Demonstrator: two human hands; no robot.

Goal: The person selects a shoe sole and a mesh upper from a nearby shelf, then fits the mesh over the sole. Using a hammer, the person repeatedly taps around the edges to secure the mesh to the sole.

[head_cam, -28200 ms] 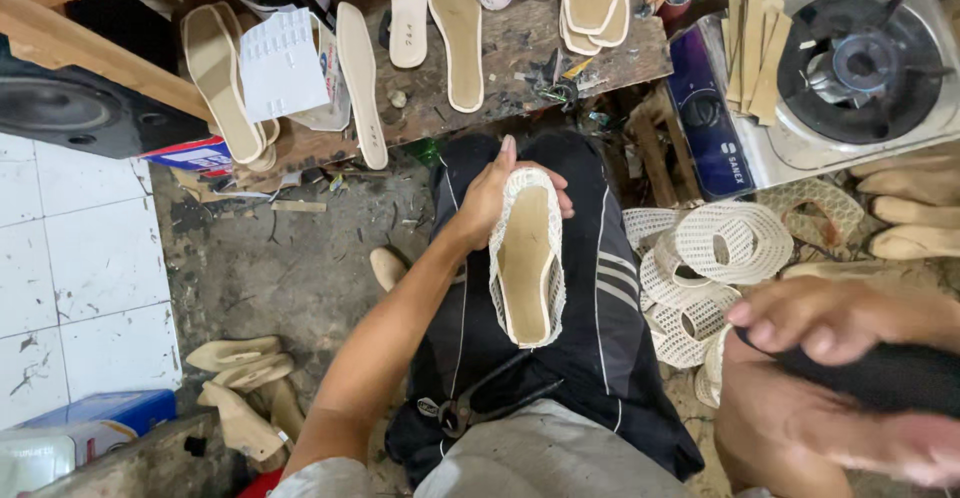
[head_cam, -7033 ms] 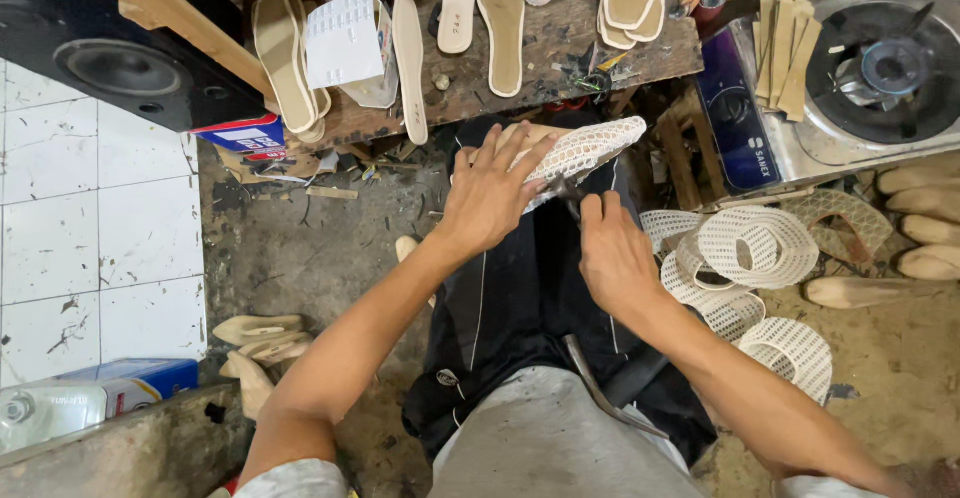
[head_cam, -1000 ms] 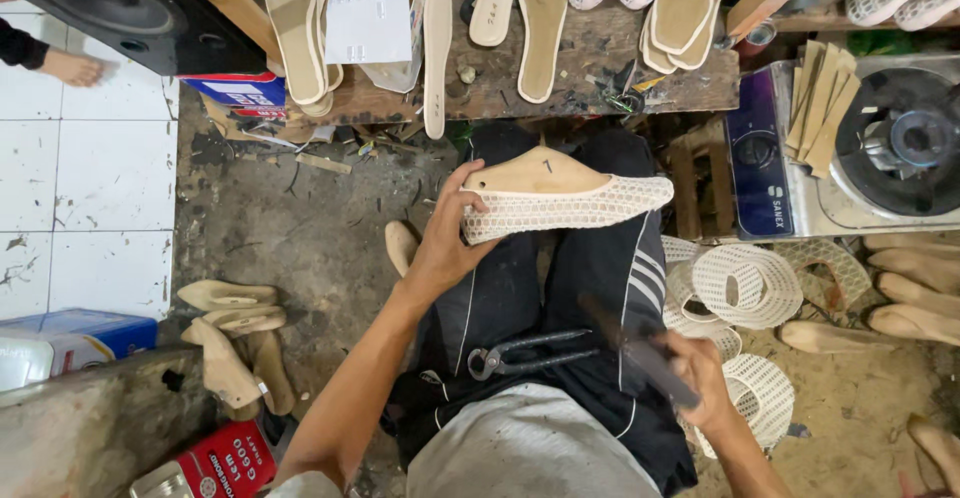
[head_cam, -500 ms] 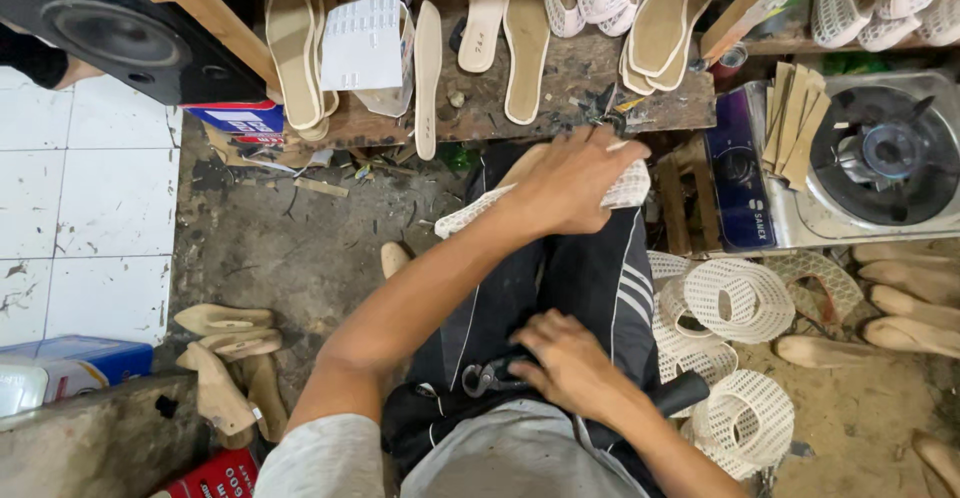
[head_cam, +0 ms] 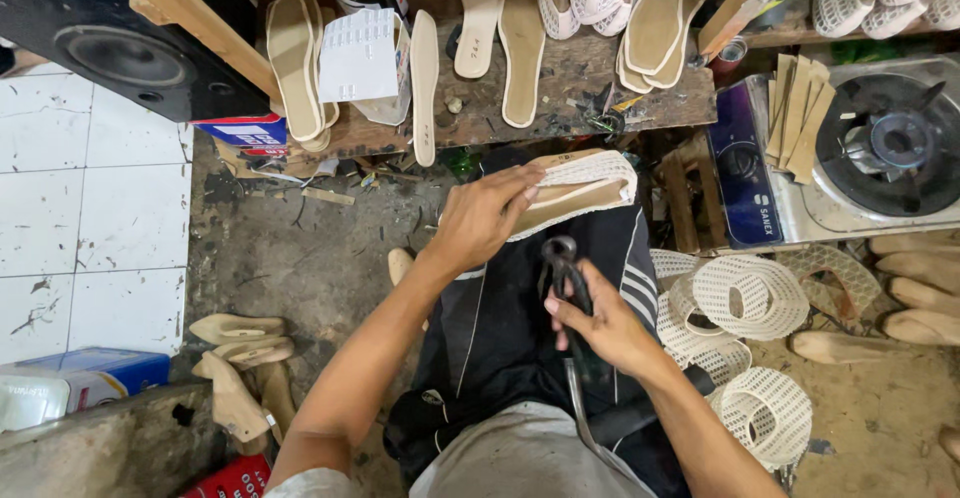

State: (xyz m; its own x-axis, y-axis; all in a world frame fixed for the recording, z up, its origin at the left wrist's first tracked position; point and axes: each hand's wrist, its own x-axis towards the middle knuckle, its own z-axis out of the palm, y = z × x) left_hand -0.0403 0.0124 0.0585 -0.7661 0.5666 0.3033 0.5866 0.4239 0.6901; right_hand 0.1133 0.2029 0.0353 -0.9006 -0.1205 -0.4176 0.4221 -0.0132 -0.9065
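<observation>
While gripped by both hands: woven shoe [head_cam: 585, 186] left [head_cam: 485, 220], pincers [head_cam: 562, 263] right [head_cam: 598, 326].

Location: a small shoemaking workshop. Indicators: flat tan insoles [head_cam: 521, 53] laid out on a scarred wooden workbench [head_cam: 580, 88], carved wooden shoe lasts [head_cam: 235, 330] on the dirt floor, white mesh woven uppers [head_cam: 750, 298] piled beside a single-burner gas stove [head_cam: 885, 148]

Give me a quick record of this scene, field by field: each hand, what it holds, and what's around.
left hand: grips a white mesh shoe upper on a last, over the lap
right hand: holds dark pincers, head pointing up toward the shoe
bench: worn wood, with insoles lying on it
right side: gas stove; white mesh uppers on the floor
left side: wooden lasts
</observation>
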